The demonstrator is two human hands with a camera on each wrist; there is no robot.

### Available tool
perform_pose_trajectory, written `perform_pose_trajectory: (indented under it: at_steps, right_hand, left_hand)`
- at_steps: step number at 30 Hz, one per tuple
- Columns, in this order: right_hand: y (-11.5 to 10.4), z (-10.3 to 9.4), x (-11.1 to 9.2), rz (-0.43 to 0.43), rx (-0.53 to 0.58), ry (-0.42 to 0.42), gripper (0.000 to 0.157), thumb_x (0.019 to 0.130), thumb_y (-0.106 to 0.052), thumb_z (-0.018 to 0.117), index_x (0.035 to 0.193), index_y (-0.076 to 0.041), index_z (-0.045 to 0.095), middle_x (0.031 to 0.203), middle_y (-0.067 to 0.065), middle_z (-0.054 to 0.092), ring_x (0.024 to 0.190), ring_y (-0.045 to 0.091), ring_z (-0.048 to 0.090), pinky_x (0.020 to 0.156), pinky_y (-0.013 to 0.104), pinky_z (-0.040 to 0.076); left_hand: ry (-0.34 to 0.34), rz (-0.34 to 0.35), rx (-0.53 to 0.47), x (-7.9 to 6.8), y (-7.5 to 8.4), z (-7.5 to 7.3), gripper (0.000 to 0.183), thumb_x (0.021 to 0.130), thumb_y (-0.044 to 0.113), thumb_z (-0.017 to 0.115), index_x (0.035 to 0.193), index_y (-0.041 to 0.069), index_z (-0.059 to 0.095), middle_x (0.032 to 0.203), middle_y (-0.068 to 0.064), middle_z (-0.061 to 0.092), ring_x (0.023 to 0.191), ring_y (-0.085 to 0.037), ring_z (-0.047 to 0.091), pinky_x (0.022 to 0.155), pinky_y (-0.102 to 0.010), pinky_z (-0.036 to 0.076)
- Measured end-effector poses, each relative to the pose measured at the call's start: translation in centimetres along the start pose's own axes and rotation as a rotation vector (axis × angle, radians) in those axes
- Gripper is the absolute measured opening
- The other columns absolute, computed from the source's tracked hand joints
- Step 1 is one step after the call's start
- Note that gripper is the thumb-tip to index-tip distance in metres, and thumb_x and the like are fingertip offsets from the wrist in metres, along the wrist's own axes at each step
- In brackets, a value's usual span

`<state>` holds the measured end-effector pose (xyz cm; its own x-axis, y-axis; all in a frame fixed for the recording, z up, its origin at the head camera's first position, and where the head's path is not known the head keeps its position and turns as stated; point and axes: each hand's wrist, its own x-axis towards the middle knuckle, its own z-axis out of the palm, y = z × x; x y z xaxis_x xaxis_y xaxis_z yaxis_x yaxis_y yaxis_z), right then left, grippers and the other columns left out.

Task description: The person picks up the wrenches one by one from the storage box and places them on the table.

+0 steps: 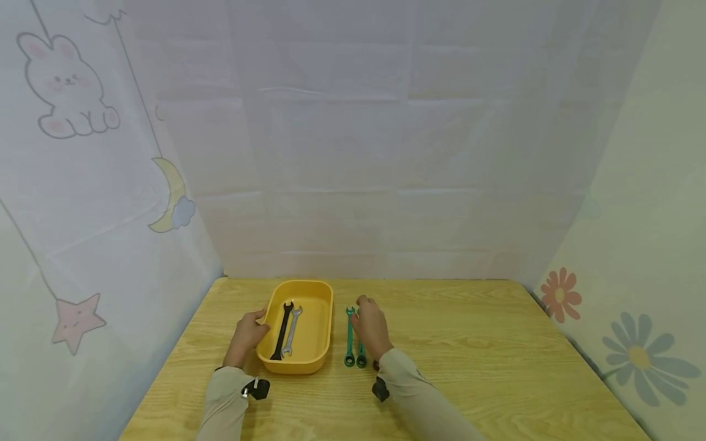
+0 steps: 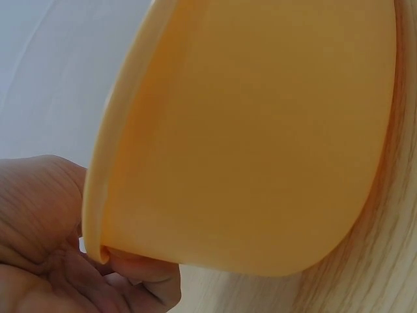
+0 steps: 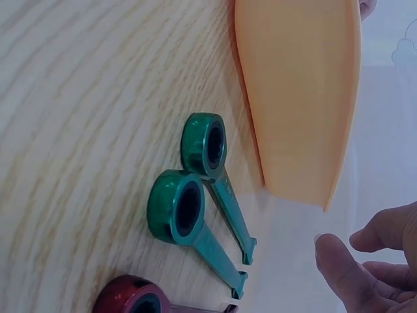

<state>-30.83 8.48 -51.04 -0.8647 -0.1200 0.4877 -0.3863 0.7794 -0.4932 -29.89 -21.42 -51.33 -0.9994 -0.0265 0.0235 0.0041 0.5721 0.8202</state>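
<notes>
My left hand [image 1: 248,336] holds the left side of a yellow plastic tub [image 1: 295,367]; in the left wrist view its fingers [image 2: 153,280] bend under the rim. Inside the tub lie a black wrench [image 1: 282,334] and a silver wrench [image 1: 293,331], side by side. Over the table to the tub's right, my right hand [image 1: 371,326] hovers with loosely bent fingers and nothing in them. Below it are two green ratchet wrenches [image 1: 350,337] [image 3: 179,208], ring ends toward me. A dark red ratchet wrench [image 3: 133,297] lies beside them, mostly hidden by my right wrist in the head view.
The wood-grain table [image 1: 469,343] extends to the right of the wrenches. A pale cloth [image 1: 353,153] hangs behind it, and patterned cloth [image 1: 640,275] closes in both sides.
</notes>
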Motion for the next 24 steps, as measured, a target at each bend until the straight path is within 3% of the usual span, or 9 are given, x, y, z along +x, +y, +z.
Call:
perform_pose_trajectory:
  at_steps: [24]
  right_hand:
    - [-1.8,-0.1,1.0,0.063,0.034,-0.034,0.027,0.091,-0.002,0.068,0.115,0.007,0.060,0.092,0.015,0.063,0.062,0.015,0.056,0.054,0.028,0.049]
  left_hand:
    - [-0.002,-0.010,-0.003,-0.1,0.2,-0.1,0.053,0.093,-0.003,0.053,0.144,-0.013,0.042,0.105,-0.033,0.067,0.062,-0.026,0.060,0.051,-0.029,0.045]
